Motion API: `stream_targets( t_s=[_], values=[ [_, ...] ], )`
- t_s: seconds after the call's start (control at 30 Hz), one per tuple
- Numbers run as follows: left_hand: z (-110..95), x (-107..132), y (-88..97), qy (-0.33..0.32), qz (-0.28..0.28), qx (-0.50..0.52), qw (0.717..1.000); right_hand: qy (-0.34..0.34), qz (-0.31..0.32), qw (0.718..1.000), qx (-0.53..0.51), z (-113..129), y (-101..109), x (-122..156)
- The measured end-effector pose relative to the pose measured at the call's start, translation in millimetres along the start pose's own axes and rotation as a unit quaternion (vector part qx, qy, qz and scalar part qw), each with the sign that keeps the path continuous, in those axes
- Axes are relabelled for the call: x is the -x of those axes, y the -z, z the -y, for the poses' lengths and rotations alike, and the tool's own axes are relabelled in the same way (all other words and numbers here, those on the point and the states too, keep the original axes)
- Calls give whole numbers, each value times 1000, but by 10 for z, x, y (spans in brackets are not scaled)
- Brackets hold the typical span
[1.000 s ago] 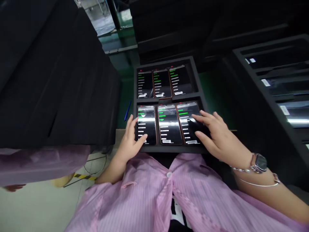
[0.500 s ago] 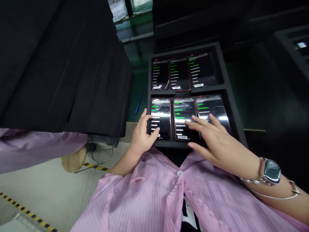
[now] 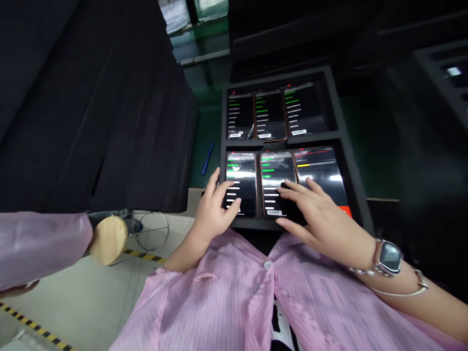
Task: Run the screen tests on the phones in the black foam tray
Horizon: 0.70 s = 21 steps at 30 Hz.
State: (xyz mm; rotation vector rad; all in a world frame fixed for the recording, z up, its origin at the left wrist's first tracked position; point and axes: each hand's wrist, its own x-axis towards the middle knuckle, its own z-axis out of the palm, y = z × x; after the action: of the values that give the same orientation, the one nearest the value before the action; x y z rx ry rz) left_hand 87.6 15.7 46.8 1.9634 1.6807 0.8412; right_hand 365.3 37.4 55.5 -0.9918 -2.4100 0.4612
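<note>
**Hands flat on the near phones, right screen changed**

Left hand (image 3: 214, 209) lies open on my feed, holding nothing. Its thumb and fingertips rest on the glass of the left phone (image 3: 241, 183), as they did a second ago. Right hand (image 3: 321, 219), also open and empty, has slid off the right phone (image 3: 321, 170), and its forefinger now touches the middle phone (image 3: 276, 170). The right phone's green list has given way to a red bar, a yellow bar and a red corner block. I judge it has moved on to another page. All three lie face up in the near compartment of a matte black foam tray (image 3: 340, 124), and three more phones (image 3: 270, 114) fill the far one. The screens are glossy with thin copper-coloured edges, and the foam walls are square-cut.
</note>
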Motion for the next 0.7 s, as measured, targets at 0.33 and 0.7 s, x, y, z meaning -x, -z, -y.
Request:
stream_targets(
  t_s=[0.33,0.7],
  values=[
    [26,-51,26,-6,-10,-9,1000,-39,-83,992,-85,-5,178,43],
    [83,-91,34,15,10,14,1000,-137,-129,982,-17,-432,369,31]
  ],
)
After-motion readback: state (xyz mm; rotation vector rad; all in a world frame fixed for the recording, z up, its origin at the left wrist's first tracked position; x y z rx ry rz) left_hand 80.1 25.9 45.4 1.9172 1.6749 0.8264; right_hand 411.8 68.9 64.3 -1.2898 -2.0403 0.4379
